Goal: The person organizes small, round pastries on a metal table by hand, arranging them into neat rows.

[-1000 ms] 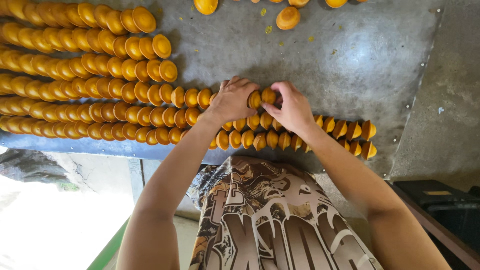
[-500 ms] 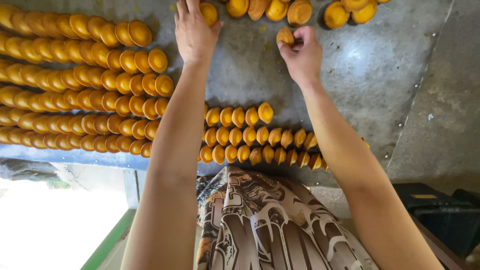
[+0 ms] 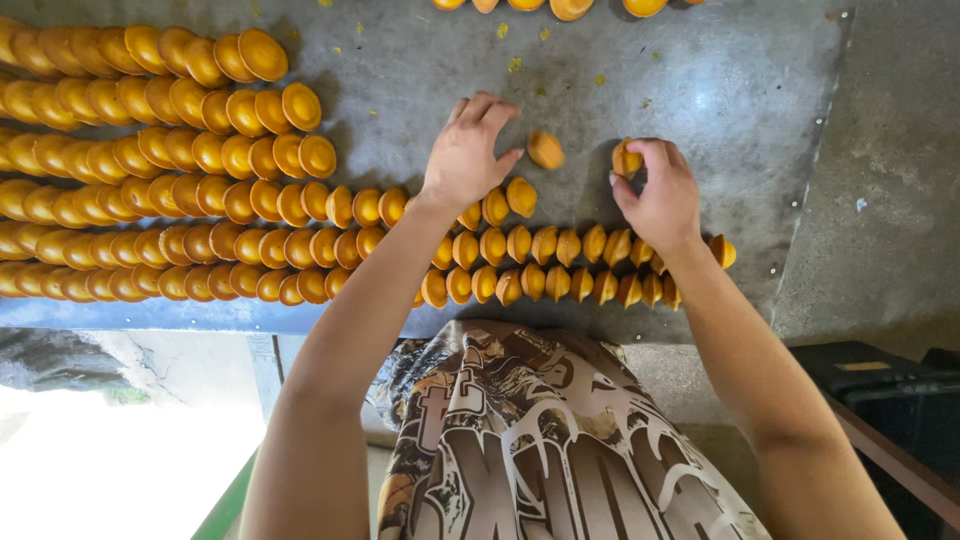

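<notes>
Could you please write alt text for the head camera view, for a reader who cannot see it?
The right hand pinches a small orange shell-shaped piece, while the left hand rests beside a loose orange piece above long overlapping rows of orange pieces on a grey metal tabletop.

grey metal table (image 3: 700, 80) | yellow crumbs (image 3: 520, 50) on it | dark crate (image 3: 880, 390) lower right | patterned brown garment (image 3: 540, 440)

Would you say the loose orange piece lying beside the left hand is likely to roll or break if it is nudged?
The loose orange piece looks rounded, so a nudge might rock or roll it. The same pieces stand on edge in rows, suggesting they are stiff. Crumbs on the table hint they chip.
</notes>
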